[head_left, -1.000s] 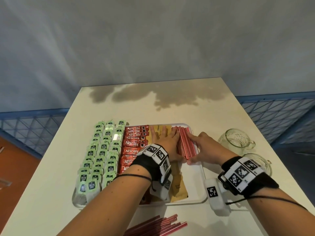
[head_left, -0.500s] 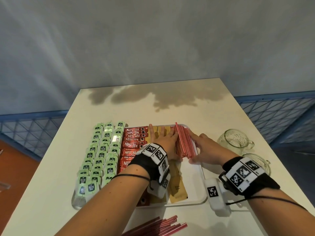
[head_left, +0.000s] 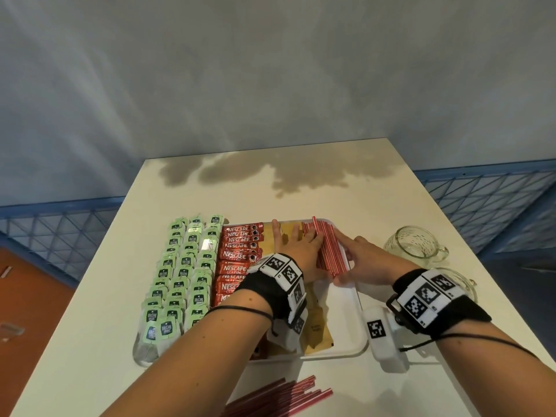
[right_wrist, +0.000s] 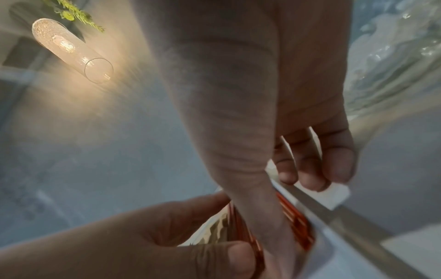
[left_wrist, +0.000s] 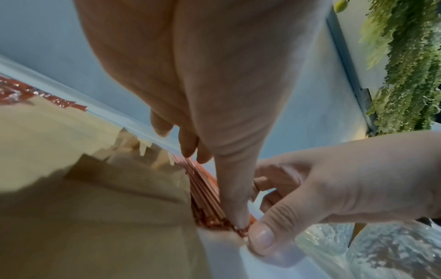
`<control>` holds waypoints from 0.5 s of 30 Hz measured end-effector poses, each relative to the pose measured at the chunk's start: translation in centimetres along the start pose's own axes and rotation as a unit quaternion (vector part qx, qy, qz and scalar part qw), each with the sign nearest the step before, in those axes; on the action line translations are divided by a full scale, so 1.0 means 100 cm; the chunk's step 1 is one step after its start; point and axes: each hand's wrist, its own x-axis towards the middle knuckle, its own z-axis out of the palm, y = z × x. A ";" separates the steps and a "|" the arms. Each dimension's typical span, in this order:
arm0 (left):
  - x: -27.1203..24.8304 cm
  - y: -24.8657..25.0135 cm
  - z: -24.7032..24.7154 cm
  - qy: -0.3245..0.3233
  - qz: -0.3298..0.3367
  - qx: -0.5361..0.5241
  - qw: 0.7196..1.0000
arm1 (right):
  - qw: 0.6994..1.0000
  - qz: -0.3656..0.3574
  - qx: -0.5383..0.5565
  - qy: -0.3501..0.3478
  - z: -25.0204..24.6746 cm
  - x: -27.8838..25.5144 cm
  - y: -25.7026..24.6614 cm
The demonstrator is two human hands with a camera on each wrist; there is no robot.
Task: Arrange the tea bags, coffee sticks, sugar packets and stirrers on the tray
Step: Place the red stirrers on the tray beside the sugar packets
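Observation:
A white tray (head_left: 346, 341) holds rows of green tea bags (head_left: 186, 266), red coffee sticks (head_left: 237, 257), brown sugar packets (head_left: 317, 326) and a bundle of red stirrers (head_left: 326, 251) along its right side. My left hand (head_left: 296, 248) lies flat on the sugar packets, fingers straight, its thumb pressed along the stirrers (left_wrist: 205, 198). My right hand (head_left: 361, 260) presses the bundle from the right, with its thumb (left_wrist: 260, 237) at the near end. In the right wrist view that thumb lies over the stirrers (right_wrist: 296, 226) and the fingers (right_wrist: 310, 169) hang over the tray rim.
Several more red stirrers (head_left: 282, 398) lie loose on the table near its front edge, below the tray. Two glass cups (head_left: 415, 245) (head_left: 460, 284) stand right of the tray, close to my right wrist. The far half of the table (head_left: 301, 188) is bare.
Both hands stay on either side of the stirrer bundle and have only nudged it. The bundle looks slightly tighter and straighter than a second ago.

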 end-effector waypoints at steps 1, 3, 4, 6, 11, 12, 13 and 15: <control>-0.004 0.000 -0.002 0.005 -0.001 -0.007 1.000 | 1.000 0.005 0.000 0.005 -0.002 -0.004 -0.004; -0.018 -0.003 -0.006 0.017 -0.003 -0.017 1.000 | 1.000 0.013 -0.011 0.020 -0.003 -0.018 -0.015; -0.026 -0.005 -0.008 0.024 -0.002 -0.021 0.999 | 0.999 0.015 -0.016 0.033 -0.002 -0.025 -0.020; -0.052 -0.011 -0.011 0.046 0.002 -0.024 0.999 | 0.997 -0.005 -0.028 0.072 0.006 -0.044 -0.029; -0.134 -0.023 0.004 0.109 0.043 -0.087 0.989 | 0.983 -0.139 -0.052 0.104 0.048 -0.092 -0.053; -0.148 -0.023 0.010 0.116 0.050 -0.098 0.987 | 0.981 -0.169 -0.052 0.085 0.058 -0.099 -0.058; -0.164 -0.022 0.018 0.113 0.051 -0.097 0.988 | 0.978 -0.193 -0.053 0.065 0.068 -0.107 -0.062; -0.184 -0.020 0.033 0.085 0.036 -0.070 0.993 | 0.971 -0.225 -0.075 0.033 0.083 -0.116 -0.069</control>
